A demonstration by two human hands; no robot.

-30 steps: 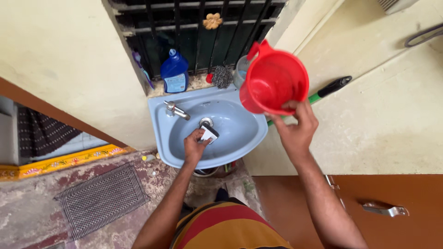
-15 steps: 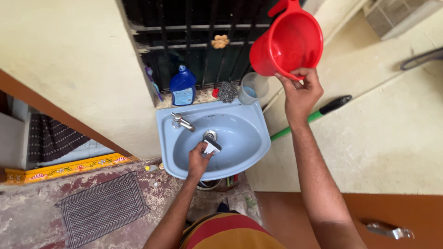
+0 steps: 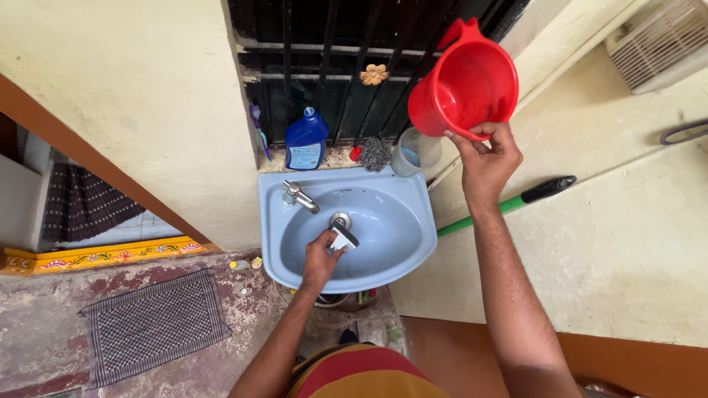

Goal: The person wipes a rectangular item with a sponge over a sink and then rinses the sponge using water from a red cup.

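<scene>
The blue sink [image 3: 413,243] sits at the centre of the frame under a barred window. The red jug [image 3: 464,85] hangs in the upper right, tilted with its mouth toward the camera, the right hand [image 3: 487,158] closed in a grip on its lower rim. The left hand [image 3: 321,258] is low in the basin, its grip closed on a small black-and-white scrubber [image 3: 344,237] just beside the drain [image 3: 340,219]. Scrubbing well likely means pressing the scrubber flat and keeping the jug steady.
</scene>
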